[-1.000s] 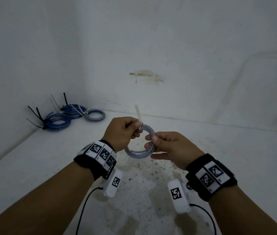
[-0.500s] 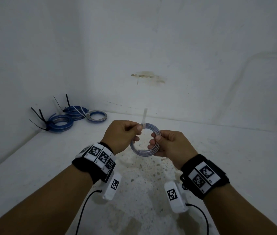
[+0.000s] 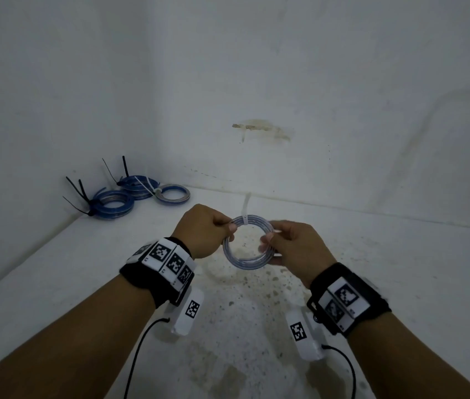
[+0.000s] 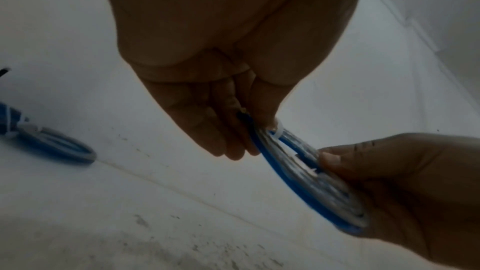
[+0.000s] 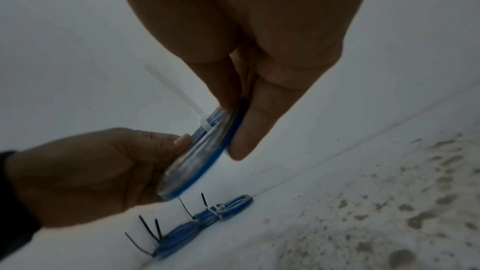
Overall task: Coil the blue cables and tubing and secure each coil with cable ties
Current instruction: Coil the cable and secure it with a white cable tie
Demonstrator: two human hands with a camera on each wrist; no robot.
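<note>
I hold a small coil of clear and blue tubing (image 3: 246, 264) (image 4: 306, 174) (image 5: 200, 157) upright in the air above the white table, between both hands. My left hand (image 3: 229, 227) pinches its left upper rim. My right hand (image 3: 268, 240) pinches its right side. A white cable tie (image 3: 245, 210) (image 5: 176, 91) is cinched round the top of the coil, and its tail sticks straight up. In the left wrist view the tie's band (image 4: 279, 131) wraps the coil next to my left thumb.
Three tied blue coils (image 3: 130, 197) (image 5: 205, 219) lie in the far left corner of the table (image 3: 400, 269), black tie tails sticking up from two, a white tie on the third. White walls close in left and behind. The table surface near me is stained.
The coil has turned to face me more squarely and shifted slightly right. My left fingers slid from the tie's tail down to the coil's rim. The tail now stands free.
</note>
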